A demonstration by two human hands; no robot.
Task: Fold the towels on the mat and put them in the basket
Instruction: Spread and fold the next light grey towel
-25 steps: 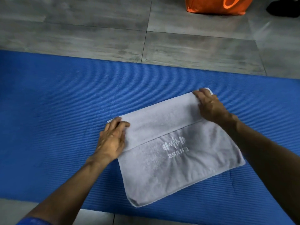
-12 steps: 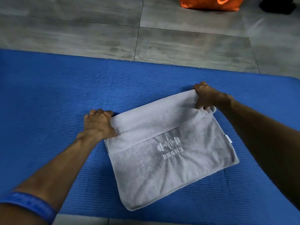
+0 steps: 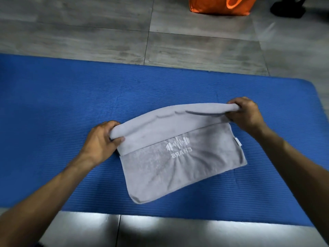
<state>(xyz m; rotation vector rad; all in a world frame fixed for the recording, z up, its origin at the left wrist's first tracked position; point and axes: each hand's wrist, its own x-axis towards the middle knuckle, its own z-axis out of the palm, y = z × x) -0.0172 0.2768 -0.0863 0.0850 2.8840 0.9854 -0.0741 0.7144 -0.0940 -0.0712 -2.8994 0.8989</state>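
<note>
One soft grey towel, ribbed mat.

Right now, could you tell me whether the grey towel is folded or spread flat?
Partly folded: the grey towel has its far edge doubled over toward the logo, gripped at each end by the left hand and right hand.

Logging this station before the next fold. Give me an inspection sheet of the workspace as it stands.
Surface: blue ribbed mat on grey floor tiles.
Job's things: one grey towel partly folded on the mat, far fold lifted, logo facing up; no basket seen for sure.
Clutter: nothing seen on the mat besides the towel.
Grippers: left hand grips the fold's left end; right hand grips its right end, fingers curled over the cloth.
Cables: nothing seen.
Surroundings: orange bag on the floor beyond the mat; dark object at top right, too cropped to identify.
</note>
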